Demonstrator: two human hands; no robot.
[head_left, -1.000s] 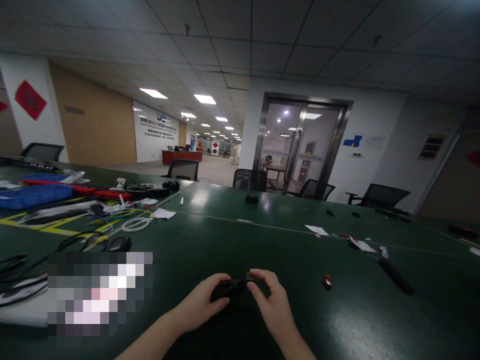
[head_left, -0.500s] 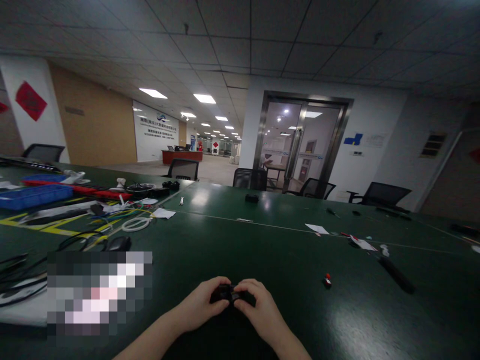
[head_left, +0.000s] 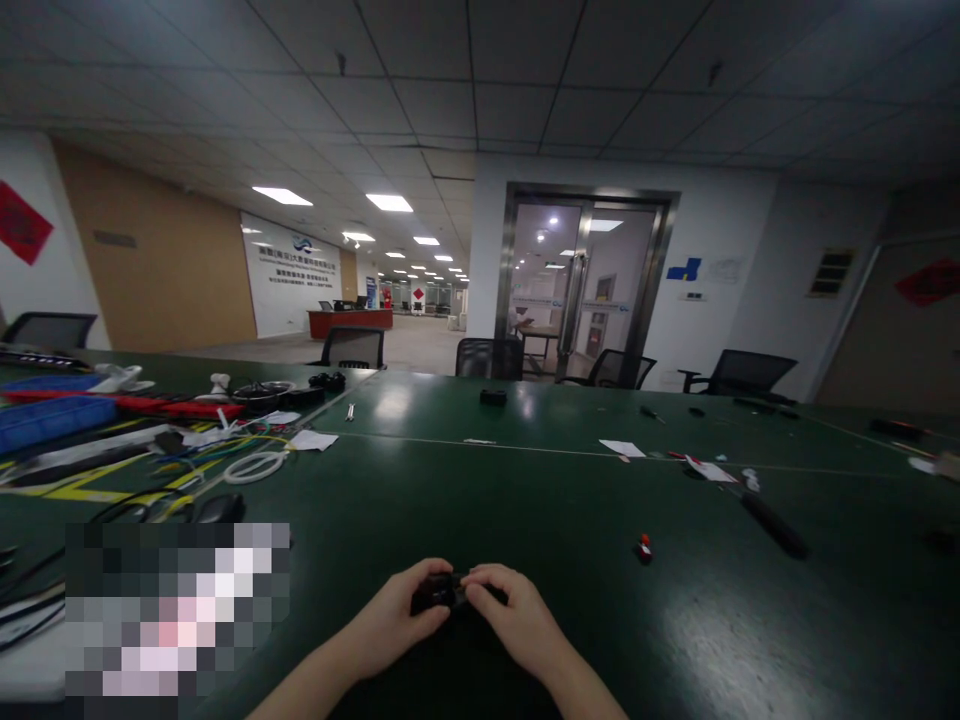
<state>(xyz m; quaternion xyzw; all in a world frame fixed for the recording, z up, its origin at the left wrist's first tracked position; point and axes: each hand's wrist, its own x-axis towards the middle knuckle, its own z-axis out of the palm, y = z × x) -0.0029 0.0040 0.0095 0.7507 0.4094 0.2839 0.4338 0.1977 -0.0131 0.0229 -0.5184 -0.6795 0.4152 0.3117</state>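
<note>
Fingers point(head_left: 435, 566) of the left hand point(head_left: 405, 605) and right hand point(head_left: 517, 612) pinch a small black device point(head_left: 442, 592), perhaps two parts in this gloom, left of the red-topped piece point(head_left: 644, 549); I judge it light, stiff, best held by its ends.

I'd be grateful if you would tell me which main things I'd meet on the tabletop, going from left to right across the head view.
Blue tray, white coil, wrench, left hand, black item, right hand, red-and-white piece, black handle.
</note>
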